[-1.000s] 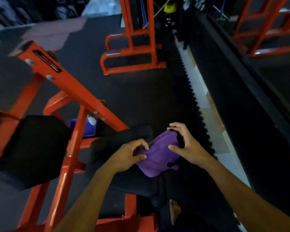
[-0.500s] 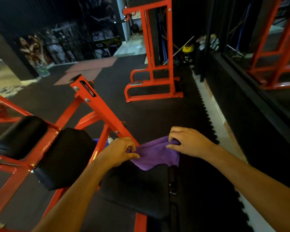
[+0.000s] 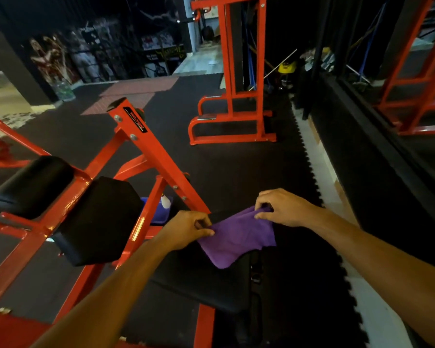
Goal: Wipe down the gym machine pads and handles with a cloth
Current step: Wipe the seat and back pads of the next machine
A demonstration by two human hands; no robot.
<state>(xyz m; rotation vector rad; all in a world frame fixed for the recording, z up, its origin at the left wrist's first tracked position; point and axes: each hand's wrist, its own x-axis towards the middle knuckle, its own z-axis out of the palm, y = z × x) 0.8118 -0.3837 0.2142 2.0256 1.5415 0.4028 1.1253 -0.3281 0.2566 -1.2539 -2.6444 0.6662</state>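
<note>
Purple cloth [image 3: 239, 237] is shown in the head view, stretched between two hands above the black seat pad [image 3: 206, 285] of an orange-framed gym machine [image 3: 146, 144]. One upper corner is pinched by the left hand [image 3: 186, 232] between thumb and curled fingers; the other is pinched by the right hand [image 3: 284, 207] in the same way, so each grip is closed on the cloth. The lower edge of the cloth hangs just over the seat pad; whether it touches cannot be told. Two further black pads, a square pad [image 3: 98, 219] and a roll pad [image 3: 30, 184], are mounted to the left, well apart from the cloth. A blue container with a white bottle [image 3: 161, 207] is partly visible behind the frame. The step in hand is judged to be spreading or refolding the cloth; next, it would need to be pressed flat on a pad and drawn across.
</note>
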